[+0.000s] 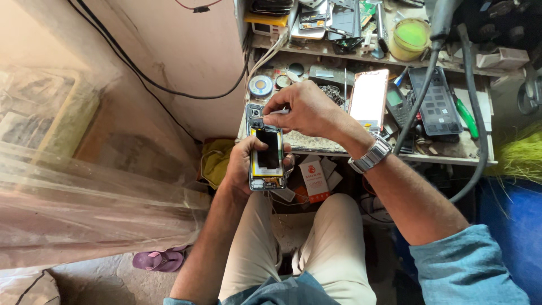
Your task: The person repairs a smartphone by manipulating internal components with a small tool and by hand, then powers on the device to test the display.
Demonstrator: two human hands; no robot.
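My left hand (243,164) grips an opened smartphone (266,151) with its back cover off, so the black battery and inner frame show. Above it, my right hand (302,110) pinches a small thin part or tool at the phone's top end, near the camera area. What the fingertips hold is too small to make out. A metal watch (371,156) sits on my right wrist. Both hands hover over my lap, in front of the cluttered workbench (361,148).
The bench holds a phone screen panel (368,99), a black keypad device (436,101), a green-handled screwdriver (466,117), a solder wire reel (261,86) and a yellow-green jar (410,37). A black hose (420,96) hangs across. Clear plastic sheeting (84,197) lies left; a purple sandal (159,260) lies on the floor.
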